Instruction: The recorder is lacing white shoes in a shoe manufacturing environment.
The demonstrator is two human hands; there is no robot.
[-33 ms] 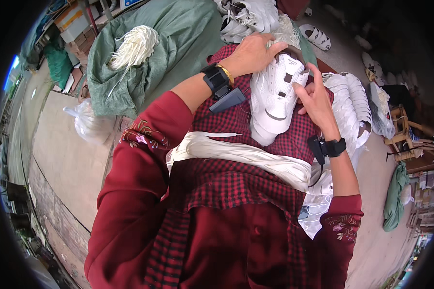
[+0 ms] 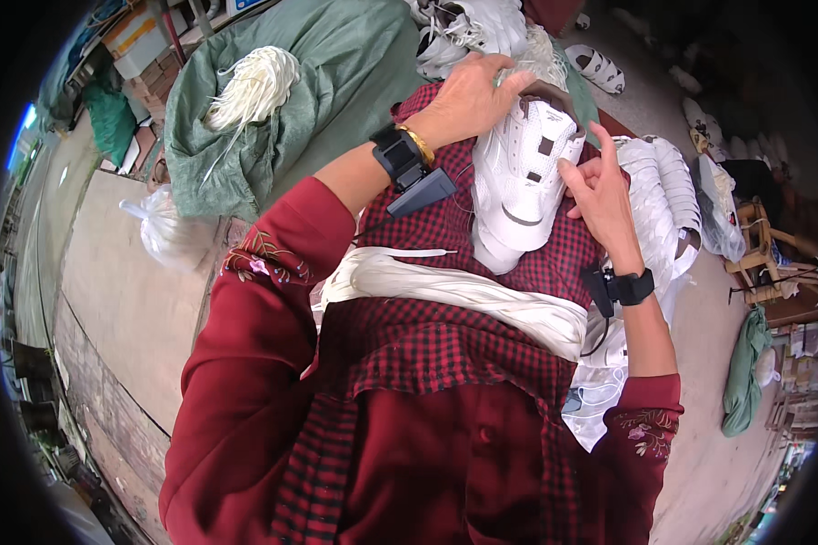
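A white sneaker (image 2: 523, 173) without a lace lies on my lap, its toe toward me and its dark collar away from me. My left hand (image 2: 477, 98) is beside the sneaker's collar, thumb and forefinger apart; the other fingertips are hidden. My right hand (image 2: 598, 186) has its thumb at the sneaker's right eyelet edge, its forefinger stretched up and the other fingers bent. A thick bundle of white shoelaces (image 2: 463, 295) lies across my waist, one lace end sticking out at the top.
Another bunch of white laces (image 2: 254, 86) rests on a green sack (image 2: 336, 100) at the far left. White shoes (image 2: 482, 32) are heaped beyond my lap, with more white shoes (image 2: 656, 186) at the right. A knotted plastic bag (image 2: 168, 232) sits at the left; a wooden stool (image 2: 756, 250) stands far right.
My left hand has shifted slightly left, away from the sneaker's collar. My right hand has moved a little to the right. The sneaker is almost in the same place.
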